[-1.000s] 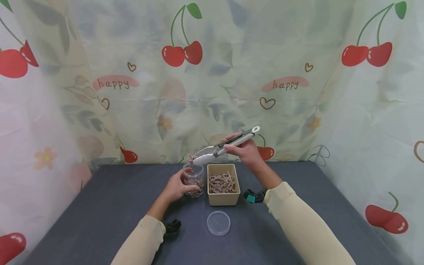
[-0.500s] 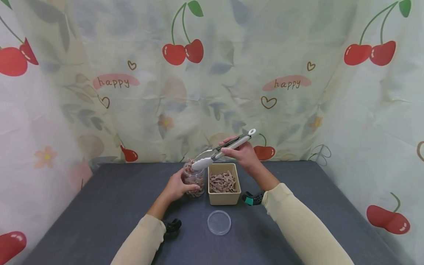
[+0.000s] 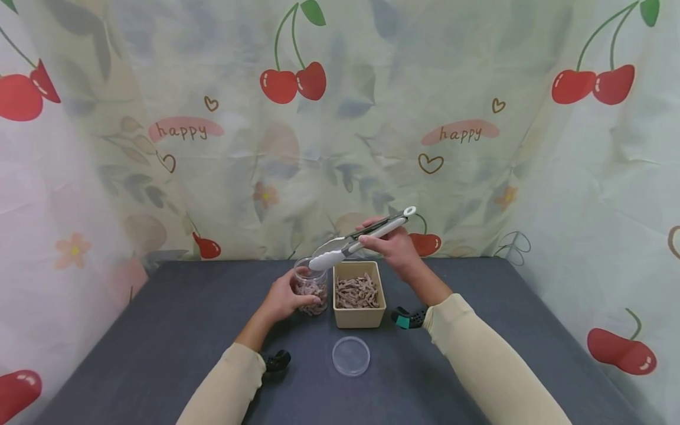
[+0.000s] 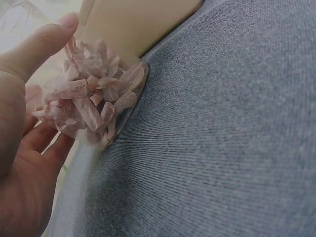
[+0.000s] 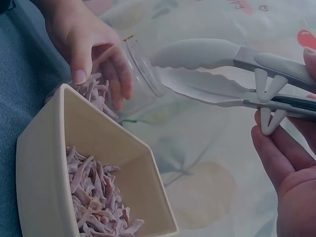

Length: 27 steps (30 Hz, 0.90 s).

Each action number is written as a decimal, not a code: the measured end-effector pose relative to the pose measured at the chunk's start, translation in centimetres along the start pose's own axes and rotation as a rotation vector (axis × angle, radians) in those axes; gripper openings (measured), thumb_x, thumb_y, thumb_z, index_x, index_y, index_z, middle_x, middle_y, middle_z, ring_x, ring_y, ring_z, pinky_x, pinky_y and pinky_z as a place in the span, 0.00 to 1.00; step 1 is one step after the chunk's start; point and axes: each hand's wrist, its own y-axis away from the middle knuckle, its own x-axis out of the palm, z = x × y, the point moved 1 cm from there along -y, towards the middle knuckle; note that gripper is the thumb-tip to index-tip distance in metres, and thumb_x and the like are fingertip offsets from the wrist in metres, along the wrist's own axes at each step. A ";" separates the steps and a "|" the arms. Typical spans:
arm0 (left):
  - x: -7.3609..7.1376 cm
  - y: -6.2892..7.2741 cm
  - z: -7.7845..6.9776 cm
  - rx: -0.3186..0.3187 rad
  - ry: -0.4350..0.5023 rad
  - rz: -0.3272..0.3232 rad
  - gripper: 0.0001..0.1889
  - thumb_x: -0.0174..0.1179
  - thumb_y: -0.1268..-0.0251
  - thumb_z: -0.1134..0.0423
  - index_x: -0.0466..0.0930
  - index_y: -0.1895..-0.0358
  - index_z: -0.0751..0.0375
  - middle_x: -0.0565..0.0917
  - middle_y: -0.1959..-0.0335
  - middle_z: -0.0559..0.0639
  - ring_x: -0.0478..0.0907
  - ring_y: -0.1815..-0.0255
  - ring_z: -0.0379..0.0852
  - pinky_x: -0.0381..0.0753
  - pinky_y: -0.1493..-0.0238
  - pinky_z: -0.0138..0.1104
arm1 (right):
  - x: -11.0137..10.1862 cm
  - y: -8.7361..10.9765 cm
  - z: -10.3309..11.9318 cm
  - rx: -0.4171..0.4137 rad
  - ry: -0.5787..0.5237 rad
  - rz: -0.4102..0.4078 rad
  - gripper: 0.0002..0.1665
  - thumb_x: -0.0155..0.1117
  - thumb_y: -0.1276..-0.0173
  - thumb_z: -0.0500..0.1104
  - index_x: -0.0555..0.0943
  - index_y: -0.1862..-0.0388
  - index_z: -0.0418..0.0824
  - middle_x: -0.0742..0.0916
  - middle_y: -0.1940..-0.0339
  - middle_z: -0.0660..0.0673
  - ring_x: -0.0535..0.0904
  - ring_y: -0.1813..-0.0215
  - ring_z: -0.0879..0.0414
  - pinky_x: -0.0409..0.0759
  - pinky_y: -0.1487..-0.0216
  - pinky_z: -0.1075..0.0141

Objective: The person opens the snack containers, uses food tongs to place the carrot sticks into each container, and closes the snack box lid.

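My left hand (image 3: 283,298) grips a clear jar (image 3: 303,273) standing on the table, thumb on the near side and fingers round the back. Pinkish-brown dried strips (image 4: 89,98) fill the jar's lower part. My right hand (image 3: 394,245) holds white-and-grey tongs (image 5: 202,54) by the handles. Their scalloped tips are slightly apart at the jar's mouth, with nothing between them. Just right of the jar is a beige rectangular box (image 3: 359,320), holding more of the same strips (image 5: 98,197).
A round clear lid (image 3: 351,356) lies on the dark table (image 3: 175,330) in front of the box. A curtain (image 3: 340,147) printed with cherries rises behind and along both sides.
The tongs, with strips in their tips over the jar, dipped to its mouth. The strips have dropped into the jar, and the tips now hold nothing. The left hand keeps its hold.
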 end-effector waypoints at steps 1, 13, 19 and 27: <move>0.0 0.0 0.0 0.001 0.002 -0.002 0.36 0.79 0.57 0.58 0.74 0.40 0.56 0.78 0.66 0.52 0.71 0.67 0.47 0.70 0.66 0.38 | -0.1 0.1 0.0 0.004 -0.001 -0.005 0.19 0.67 0.38 0.28 0.75 0.49 0.24 0.82 0.49 0.27 0.83 0.53 0.54 0.79 0.55 0.66; 0.0 -0.1 0.1 0.011 -0.001 -0.010 0.37 0.79 0.57 0.58 0.74 0.40 0.58 0.80 0.60 0.52 0.73 0.65 0.46 0.72 0.63 0.38 | -2.0 0.9 0.3 -0.017 -0.037 -0.055 0.22 0.65 0.38 0.26 0.73 0.46 0.22 0.84 0.50 0.31 0.83 0.57 0.59 0.79 0.54 0.67; 0.0 -0.1 0.2 0.012 0.002 -0.007 0.37 0.79 0.57 0.58 0.74 0.40 0.58 0.78 0.64 0.51 0.72 0.66 0.46 0.71 0.65 0.38 | -3.2 1.6 0.1 -0.008 -0.036 -0.066 0.23 0.64 0.38 0.26 0.72 0.44 0.22 0.84 0.50 0.32 0.84 0.58 0.59 0.79 0.55 0.68; 0.0 -0.1 0.2 0.005 -0.014 -0.006 0.37 0.79 0.57 0.57 0.74 0.40 0.57 0.77 0.66 0.51 0.71 0.67 0.46 0.70 0.66 0.38 | -4.4 2.2 -0.9 0.024 0.052 -0.058 0.26 0.65 0.39 0.25 0.70 0.42 0.22 0.77 0.43 0.23 0.79 0.46 0.42 0.77 0.53 0.69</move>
